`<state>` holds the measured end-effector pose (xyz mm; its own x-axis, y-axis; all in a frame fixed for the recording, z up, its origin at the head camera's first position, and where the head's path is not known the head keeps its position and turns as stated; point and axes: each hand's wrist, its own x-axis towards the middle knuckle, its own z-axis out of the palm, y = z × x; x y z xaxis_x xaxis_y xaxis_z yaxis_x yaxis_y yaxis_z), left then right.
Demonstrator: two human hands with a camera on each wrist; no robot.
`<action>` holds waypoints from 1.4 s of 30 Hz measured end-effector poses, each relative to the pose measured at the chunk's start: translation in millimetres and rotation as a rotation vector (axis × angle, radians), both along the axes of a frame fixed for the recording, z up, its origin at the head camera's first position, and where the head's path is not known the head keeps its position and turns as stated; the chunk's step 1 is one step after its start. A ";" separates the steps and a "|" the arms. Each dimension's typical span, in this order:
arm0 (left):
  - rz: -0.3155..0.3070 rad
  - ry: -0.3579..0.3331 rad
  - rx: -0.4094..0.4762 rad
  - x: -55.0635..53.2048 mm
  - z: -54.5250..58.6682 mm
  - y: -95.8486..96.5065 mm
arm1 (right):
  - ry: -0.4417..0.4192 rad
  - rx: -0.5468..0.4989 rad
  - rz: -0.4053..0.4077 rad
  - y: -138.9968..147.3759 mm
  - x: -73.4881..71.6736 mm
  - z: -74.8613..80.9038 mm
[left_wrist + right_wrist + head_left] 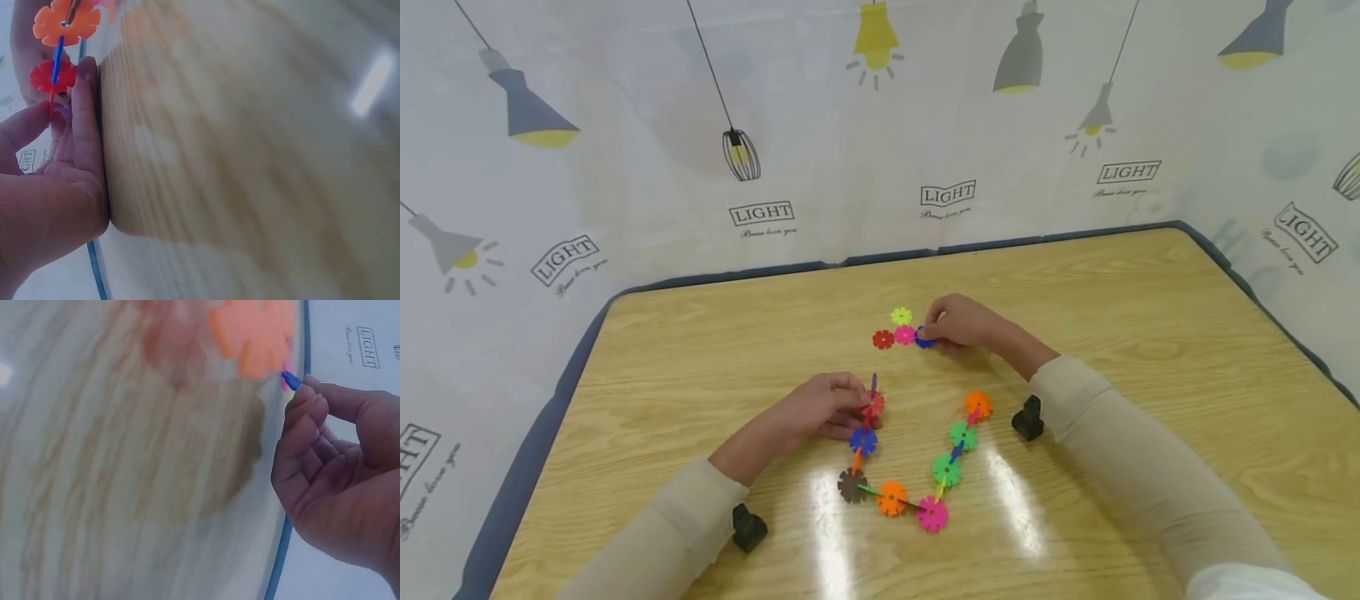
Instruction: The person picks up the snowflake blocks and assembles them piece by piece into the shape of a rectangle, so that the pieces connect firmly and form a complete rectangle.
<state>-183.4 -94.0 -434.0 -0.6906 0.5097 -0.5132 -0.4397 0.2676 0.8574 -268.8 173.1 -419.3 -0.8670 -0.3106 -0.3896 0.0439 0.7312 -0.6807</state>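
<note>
A chain of interlocking flower-shaped plastic discs curves in a U on the table. My left hand pinches a red disc at its left end, where a purple disc stands on edge. The left wrist view shows the thumb against this end, beside a red disc. Farther back, my right hand pinches a blue disc between thumb and fingertips; it appears edge-on in the right wrist view. Beside it lie a pink disc, a dark red disc and a yellow disc.
The chain's right arm ends in an orange disc; its bend has a pink disc near the front. Black wrist cameras sit by both sleeves. Beyond the wooden table's far edge hangs a lamp-printed curtain.
</note>
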 end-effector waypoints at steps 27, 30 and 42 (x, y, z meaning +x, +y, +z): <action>-0.042 0.049 -0.024 2.1 -0.3 -0.2 | -0.171 -0.254 0.137 -37.9 31.9 8.6; -0.044 0.046 -0.018 2.5 -0.2 -0.2 | -0.175 -0.249 0.155 -40.9 31.7 7.2; -0.037 0.072 -0.049 3.3 -0.4 1.1 | -0.114 -0.189 0.266 -47.3 29.0 6.8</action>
